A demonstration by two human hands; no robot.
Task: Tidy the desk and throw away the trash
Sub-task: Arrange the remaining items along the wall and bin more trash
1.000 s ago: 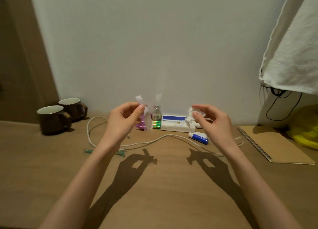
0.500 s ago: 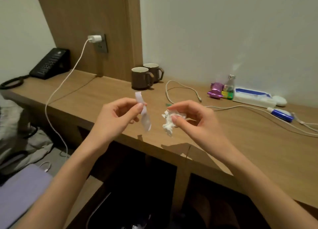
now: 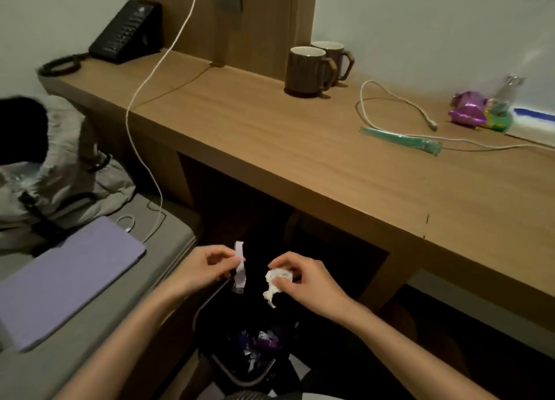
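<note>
My left hand (image 3: pixel 207 267) pinches a thin white wrapper strip (image 3: pixel 239 267) that hangs down from my fingertips. My right hand (image 3: pixel 309 279) holds a crumpled white tissue (image 3: pixel 274 282). Both hands hover below the desk's front edge, above a dark trash bin (image 3: pixel 246 366) on the floor that has purple wrappers and scraps inside. On the wooden desk (image 3: pixel 300 147) lie a green plastic wrapper (image 3: pixel 399 139), a purple foil wrapper (image 3: pixel 467 112) and a small bottle (image 3: pixel 504 105).
Two brown mugs (image 3: pixel 309 69) stand at the desk's back. A white cable (image 3: pixel 396 111) loops across the top. A black phone (image 3: pixel 129 33) sits far left, with a charger cable (image 3: pixel 144 99) hanging to a bed holding a lilac tablet case (image 3: pixel 66 282).
My view has swung left and down from the desk top to the bin. Both hands have moved off the desk and lowered over the bin, still holding the strip and the tissue.
</note>
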